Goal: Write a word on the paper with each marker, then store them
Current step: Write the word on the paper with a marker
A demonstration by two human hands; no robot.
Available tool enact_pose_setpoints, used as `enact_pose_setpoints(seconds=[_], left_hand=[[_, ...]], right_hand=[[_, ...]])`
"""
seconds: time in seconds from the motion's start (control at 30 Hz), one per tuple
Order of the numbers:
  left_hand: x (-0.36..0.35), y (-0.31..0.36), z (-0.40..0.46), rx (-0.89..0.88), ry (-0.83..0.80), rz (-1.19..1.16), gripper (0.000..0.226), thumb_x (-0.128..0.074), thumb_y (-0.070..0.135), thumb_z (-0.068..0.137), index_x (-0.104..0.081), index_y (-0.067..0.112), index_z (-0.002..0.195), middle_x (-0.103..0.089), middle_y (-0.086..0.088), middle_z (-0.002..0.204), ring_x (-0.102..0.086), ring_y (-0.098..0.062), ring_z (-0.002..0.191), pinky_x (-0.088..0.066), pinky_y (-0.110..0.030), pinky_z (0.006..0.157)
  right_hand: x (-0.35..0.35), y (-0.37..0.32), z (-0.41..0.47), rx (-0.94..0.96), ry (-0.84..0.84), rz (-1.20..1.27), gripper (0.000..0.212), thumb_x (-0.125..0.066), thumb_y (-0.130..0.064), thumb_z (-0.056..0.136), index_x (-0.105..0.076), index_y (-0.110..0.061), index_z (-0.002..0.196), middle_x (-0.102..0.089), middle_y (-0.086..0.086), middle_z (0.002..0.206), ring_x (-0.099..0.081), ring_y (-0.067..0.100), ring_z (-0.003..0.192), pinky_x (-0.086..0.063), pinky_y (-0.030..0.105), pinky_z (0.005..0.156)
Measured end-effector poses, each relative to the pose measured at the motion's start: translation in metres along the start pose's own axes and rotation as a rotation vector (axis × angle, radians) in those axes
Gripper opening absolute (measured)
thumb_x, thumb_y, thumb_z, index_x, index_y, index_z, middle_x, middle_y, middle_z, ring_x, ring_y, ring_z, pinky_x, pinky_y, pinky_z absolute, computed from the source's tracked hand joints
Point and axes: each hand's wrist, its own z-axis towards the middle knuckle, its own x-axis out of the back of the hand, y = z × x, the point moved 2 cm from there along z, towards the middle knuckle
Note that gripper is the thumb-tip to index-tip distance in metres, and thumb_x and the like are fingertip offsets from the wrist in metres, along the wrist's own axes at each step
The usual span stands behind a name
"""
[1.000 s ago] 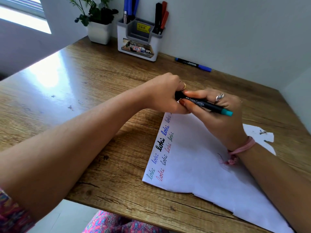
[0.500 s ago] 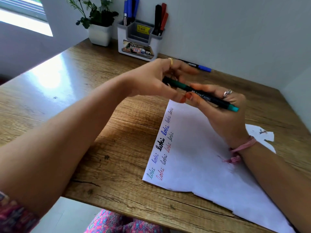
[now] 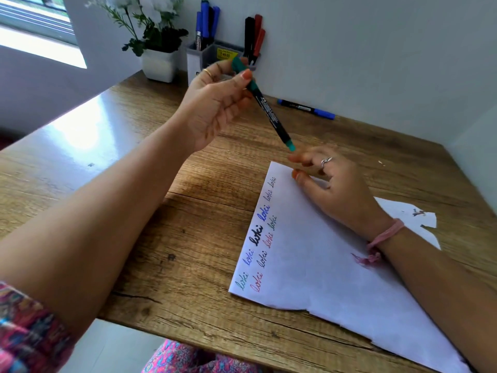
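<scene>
My left hand (image 3: 215, 103) is raised above the desk and pinches the capped end of a teal-and-black marker (image 3: 269, 114), which slants down to the right. My right hand (image 3: 333, 189) rests on the top edge of the white paper (image 3: 322, 270), fingers loosely curled and holding nothing; the marker's lower end hangs just above its fingertips. The paper carries several words "loki" in different colours along its left edge. The white and grey marker holder (image 3: 199, 57) stands at the back by the wall with blue, black and red markers in it, partly hidden by my left hand.
A blue-capped marker (image 3: 306, 109) lies on the wooden desk (image 3: 134, 184) near the wall. A white pot with a plant (image 3: 158, 63) stands left of the holder. A torn paper scrap (image 3: 419, 219) lies behind my right wrist. Walls close off the back and right.
My left hand has taken the teal marker from my right hand and lifted it up toward the holder. My right hand has let go and lowered onto the paper.
</scene>
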Motion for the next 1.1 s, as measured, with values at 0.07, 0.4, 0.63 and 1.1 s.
enact_pose_setpoints(seconds=[0.07,0.4,0.63,1.1], left_hand=[[0.007,0.002,0.004,-0.067,0.027,0.025,0.035,-0.060,0.002,0.087,-0.050,0.011,0.119,-0.064,-0.013,0.102,-0.067,-0.018,0.087,-0.056,-0.025,0.070],[0.022,0.037,0.019,-0.578,0.346,0.345,0.032,-0.064,0.006,0.086,-0.052,0.006,0.116,-0.060,-0.014,0.082,-0.065,-0.020,0.075,-0.053,-0.025,0.068],[0.003,0.056,0.078,-0.737,0.396,0.574,0.028,-0.061,0.004,0.087,-0.053,0.009,0.113,-0.064,0.000,0.082,-0.069,-0.011,0.080,-0.057,-0.031,0.076],[0.004,0.030,0.153,-0.552,0.232,1.119,0.037,-0.057,0.012,0.091,-0.055,0.016,0.128,-0.063,0.000,0.097,-0.062,-0.012,0.086,-0.045,-0.007,0.076]], right_hand=[[-0.006,0.005,-0.002,0.027,-0.099,-0.132,0.030,-0.052,-0.028,0.088,-0.066,-0.020,0.113,-0.061,-0.002,0.115,-0.053,0.013,0.107,-0.042,0.033,0.092],[-0.011,0.005,-0.004,0.073,-0.076,-0.175,0.040,-0.040,-0.040,0.088,-0.069,-0.022,0.108,-0.064,-0.006,0.109,-0.051,0.011,0.102,-0.043,0.043,0.090],[-0.012,0.008,-0.003,0.065,-0.093,-0.188,0.039,-0.040,-0.041,0.088,-0.068,-0.026,0.109,-0.063,-0.009,0.109,-0.052,0.011,0.100,-0.045,0.045,0.086],[-0.014,0.011,-0.004,0.060,-0.070,-0.141,0.035,-0.043,-0.039,0.088,-0.067,-0.029,0.110,-0.061,-0.014,0.111,-0.051,0.007,0.101,-0.043,0.042,0.088]])
